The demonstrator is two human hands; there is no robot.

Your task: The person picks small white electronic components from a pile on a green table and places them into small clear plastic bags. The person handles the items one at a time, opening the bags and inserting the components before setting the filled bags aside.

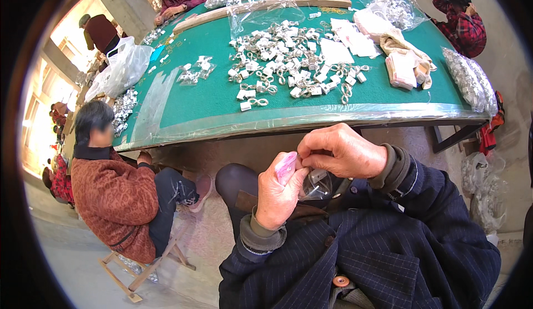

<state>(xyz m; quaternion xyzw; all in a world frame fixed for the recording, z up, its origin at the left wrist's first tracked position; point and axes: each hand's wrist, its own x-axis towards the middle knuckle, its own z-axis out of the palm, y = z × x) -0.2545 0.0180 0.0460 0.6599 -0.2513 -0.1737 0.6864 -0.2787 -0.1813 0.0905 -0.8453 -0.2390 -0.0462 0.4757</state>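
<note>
Above my lap, my left hand and my right hand meet, with the fingers of both closed in a pinch. Between and below them hangs a small clear plastic bag, with something small and white in it. Its upper edge is mostly hidden by my fingers, which appear to grip it. A pink wrap covers part of a digit on my left hand. Beyond my hands, a loose pile of small white blocks with looped grey cords lies on the green-covered table.
A seated person is close on my left; others sit farther off. The table holds folded cloths, white papers, a wooden strip and filled clear bags. A white plastic bag stands at the table's left side.
</note>
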